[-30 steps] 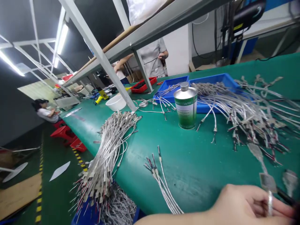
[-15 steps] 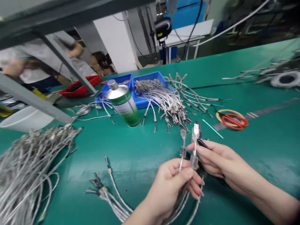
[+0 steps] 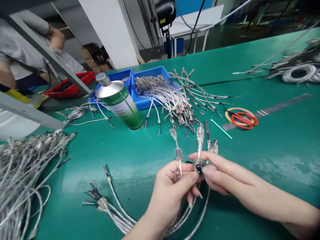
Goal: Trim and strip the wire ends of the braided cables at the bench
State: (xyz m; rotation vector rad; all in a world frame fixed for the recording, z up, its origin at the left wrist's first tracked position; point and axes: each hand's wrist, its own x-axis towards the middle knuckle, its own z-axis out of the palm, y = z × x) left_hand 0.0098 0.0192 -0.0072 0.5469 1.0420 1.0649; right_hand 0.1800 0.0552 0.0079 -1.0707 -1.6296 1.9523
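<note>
Left hand [image 3: 172, 186] fingers [image 3: 190, 176] are closed in a pinch around a small bunch of silver braided cables with clear moulded plug ends [image 3: 200, 133], held just below centre frame. The plugs are pointed up and away; the cable tails are looped down past the wrist to the lower edge. Right hand [image 3: 220, 173] fingertips [image 3: 208, 170] are nearly closed on a small dark piece at the same bunch, touching the left thumb; whether it is a tool tip or a cable part cannot be told.

Step judged in hand: plug ends being lined up or sorted within the held bunch. Next move is judged to call for a steady left pinch while one plug is singled out by the right.

Outward: loose stripped cable ends [image 3: 100, 201] lie lower left on the green bench mat [image 3: 275, 140]. A silver and green metal can [image 3: 120, 103] is seen upper left of centre, blue plastic trays [image 3: 150, 71] of cables behind it. Red-handled scissors [image 3: 242, 118] are at right, a large cable bundle [image 3: 25, 160] at far left. Another person's arm [image 3: 56, 38] is seen upper left.
</note>
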